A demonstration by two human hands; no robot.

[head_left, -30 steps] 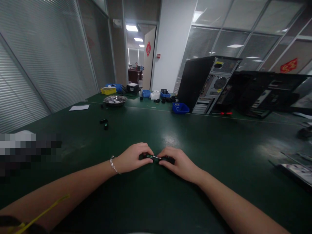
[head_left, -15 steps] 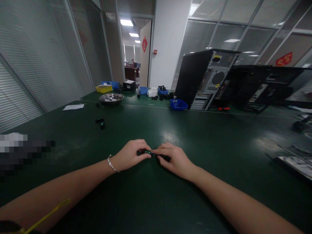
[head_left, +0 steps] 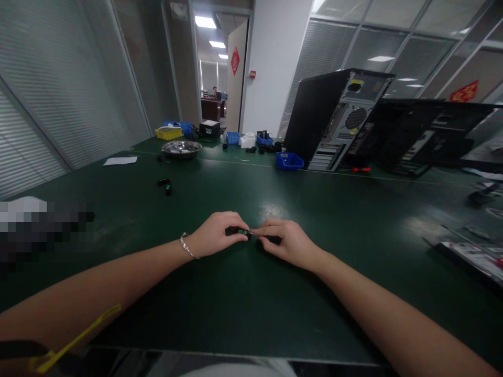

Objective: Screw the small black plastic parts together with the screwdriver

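Near the middle of the green table, my left hand (head_left: 220, 234) pinches a small dark part with a green patch (head_left: 242, 232) between thumb and fingers. My right hand (head_left: 288, 242) is closed on a thin tool with a dark handle (head_left: 275, 239). The tool's thin tip meets the right end of the small part, in the narrow gap between my hands. Two similar small black parts, one lying askew (head_left: 163, 181) and one beside it (head_left: 168, 190), rest on the table at the left. The far side of the held part is hidden by fingers.
Farther back are a metal bowl (head_left: 181, 149), a yellow tray (head_left: 168, 133), a blue bin (head_left: 290, 161) and a black computer case (head_left: 322, 118). White paper (head_left: 120, 161) lies at left. An open device (head_left: 471, 259) sits at right, and a blurred dark object at far left.
The view has tilted down slightly, so the table's front edge now shows and things appear higher. Both hands keep their hold, with the tool still at the small part.
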